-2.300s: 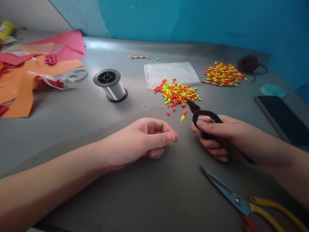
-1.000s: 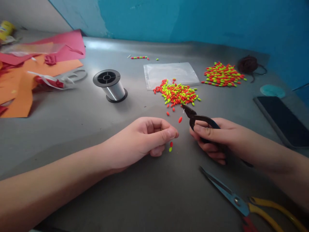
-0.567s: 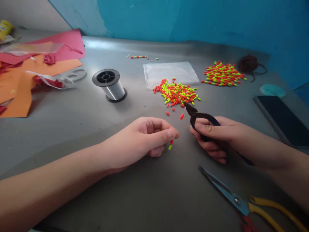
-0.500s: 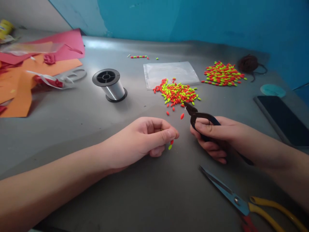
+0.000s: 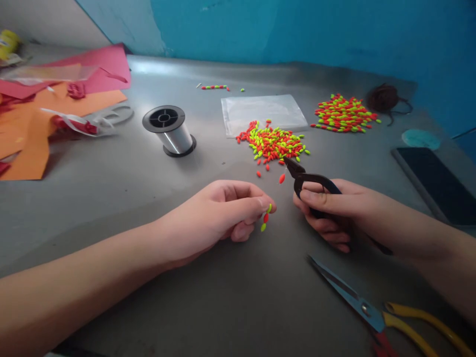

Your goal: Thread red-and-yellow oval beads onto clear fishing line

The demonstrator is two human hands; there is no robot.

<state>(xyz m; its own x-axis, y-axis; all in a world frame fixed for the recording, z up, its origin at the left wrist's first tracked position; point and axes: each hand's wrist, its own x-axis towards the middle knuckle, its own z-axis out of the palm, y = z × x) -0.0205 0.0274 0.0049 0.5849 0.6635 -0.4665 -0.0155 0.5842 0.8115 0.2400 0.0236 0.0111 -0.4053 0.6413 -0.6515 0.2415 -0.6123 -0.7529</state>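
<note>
My left hand (image 5: 238, 210) is closed, thumb and forefinger pinching a short string of beads (image 5: 266, 218), green, red and green, that hangs below the fingertips. In my right hand (image 5: 329, 210) is a pair of dark pliers (image 5: 314, 181), gripped round the handles. A red bead (image 5: 282, 178) hangs on a thin clear line just under the plier tips. Right behind those tips lies a loose pile of red and green beads (image 5: 275, 142), and a few red ones are scattered in front of it.
A spool of clear line (image 5: 174, 141) stands left of the pile. Behind the pile lies a clear plastic bag (image 5: 264, 109). A second bead pile (image 5: 344, 115), dark yarn (image 5: 383, 97) and a phone (image 5: 439, 183) are at right. Yellow-handled scissors (image 5: 366, 310) lie in front; coloured paper (image 5: 33, 144) covers the left.
A green bead now shows at my left fingertips, above the red and green ones. The pliers and the hanging red bead have shifted very slightly to the right.
</note>
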